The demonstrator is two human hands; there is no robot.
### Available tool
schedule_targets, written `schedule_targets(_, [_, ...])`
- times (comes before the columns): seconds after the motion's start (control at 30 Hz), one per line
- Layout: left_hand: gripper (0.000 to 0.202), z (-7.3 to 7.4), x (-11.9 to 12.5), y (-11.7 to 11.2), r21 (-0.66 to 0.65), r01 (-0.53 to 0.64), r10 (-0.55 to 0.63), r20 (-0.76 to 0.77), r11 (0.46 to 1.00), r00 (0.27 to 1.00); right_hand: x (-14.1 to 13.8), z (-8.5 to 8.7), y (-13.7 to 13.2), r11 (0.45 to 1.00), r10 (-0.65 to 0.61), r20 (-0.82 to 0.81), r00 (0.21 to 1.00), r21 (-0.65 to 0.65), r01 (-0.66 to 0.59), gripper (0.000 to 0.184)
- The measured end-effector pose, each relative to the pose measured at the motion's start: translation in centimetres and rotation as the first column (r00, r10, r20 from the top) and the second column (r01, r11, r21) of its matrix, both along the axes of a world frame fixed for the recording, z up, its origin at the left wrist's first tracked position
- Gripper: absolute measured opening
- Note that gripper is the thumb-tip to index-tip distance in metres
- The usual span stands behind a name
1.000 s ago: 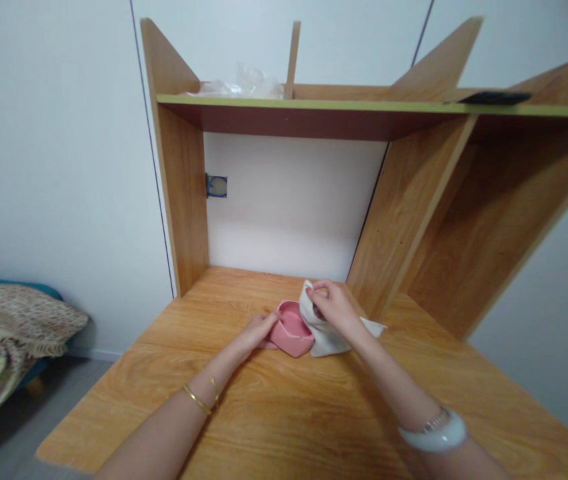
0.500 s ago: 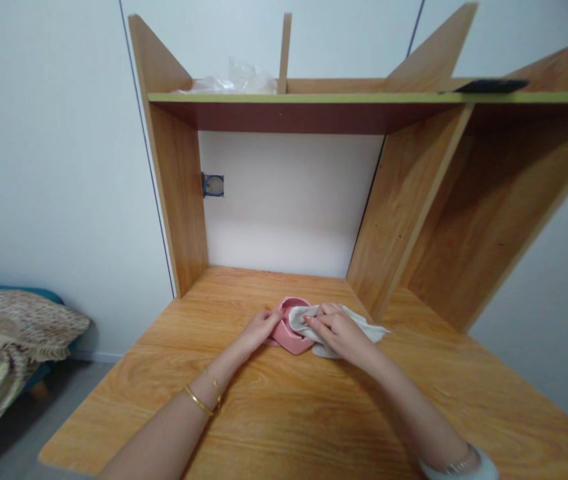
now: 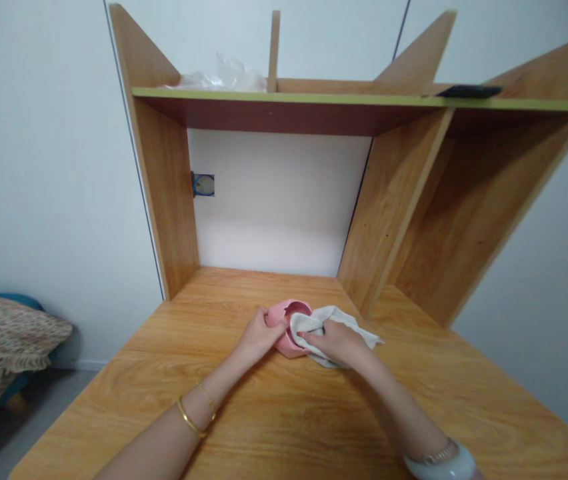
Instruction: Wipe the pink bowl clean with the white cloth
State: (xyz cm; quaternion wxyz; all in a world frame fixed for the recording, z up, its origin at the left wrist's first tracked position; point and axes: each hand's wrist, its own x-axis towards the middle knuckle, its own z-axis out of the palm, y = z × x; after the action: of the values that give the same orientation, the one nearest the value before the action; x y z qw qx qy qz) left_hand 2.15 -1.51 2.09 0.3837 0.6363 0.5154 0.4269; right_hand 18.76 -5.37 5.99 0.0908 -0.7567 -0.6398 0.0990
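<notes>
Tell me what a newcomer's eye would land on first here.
Probably the pink dish at the middle of the wooden desk, gripped by the left hand, while the right hand presses a pale cloth into it. Next might come the crumpled clear plastic on the shelf above, at its left end, and the patterned fabric at the picture's left edge.

The tabletop point(image 3: 244, 420) is noted as smooth wood grain, the dish point(image 3: 289, 345) as matt plastic, the rag point(image 3: 333, 316) as creased cloth, the bag point(image 3: 234, 77) as glossy, crinkled plastic.
</notes>
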Motion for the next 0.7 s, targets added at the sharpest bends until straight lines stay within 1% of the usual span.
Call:
schedule_targets(0.1, [0.035,0.7,0.2,-0.7,0.012,-0.013,0.014,-0.028,1.0,1.0,0.2,-0.4,0.7,0.998,0.045,-0.065,0.997,-0.035,-0.047,0.05])
schedule_targets(0.23, [0.037,1.4,0.2,-1.4,0.059,-0.009,0.017,-0.136,0.998,0.991,0.4,-1.5,1.5,0.997,0.061,-0.18,0.982,-0.04,-0.069,0.035])
schedule_targets(0.33, [0.042,1.6,0.1,-1.9,0.109,0.023,0.001,-0.214,0.994,0.977,0.6,-2.2,1.9,0.998,0.053,-0.224,0.973,-0.018,-0.058,0.033])
schedule_targets(0.4, [0.044,1.7,0.1,-2.1,0.122,0.049,-0.017,-0.252,0.991,0.967,0.6,-2.4,1.9,1.0,0.019,-0.217,0.976,-0.016,-0.023,0.035])
schedule_targets(0.47, [0.045,1.8,0.1,-2.2,0.123,0.065,-0.029,-0.28,0.99,0.96,0.5,-2.2,1.9,0.999,-0.039,-0.165,0.986,-0.026,0.035,0.04])
schedule_targets(0.57, [0.044,1.7,0.1,-2.1,0.13,0.074,-0.033,-0.295,0.989,0.955,0.2,-1.3,1.6,0.995,-0.093,0.009,0.996,0.019,0.093,0.047])
schedule_targets(0.63, [0.042,1.6,0.0,-2.0,0.145,0.081,-0.035,-0.299,0.986,0.954,-0.2,-0.7,1.4,0.992,-0.092,0.127,0.988,0.096,0.08,0.047])
schedule_targets(0.7, [0.041,1.7,-0.2,-1.9,0.163,0.093,-0.041,-0.296,0.982,0.954,-0.5,-0.4,1.3,0.985,-0.076,0.195,0.978,0.166,0.043,0.045])
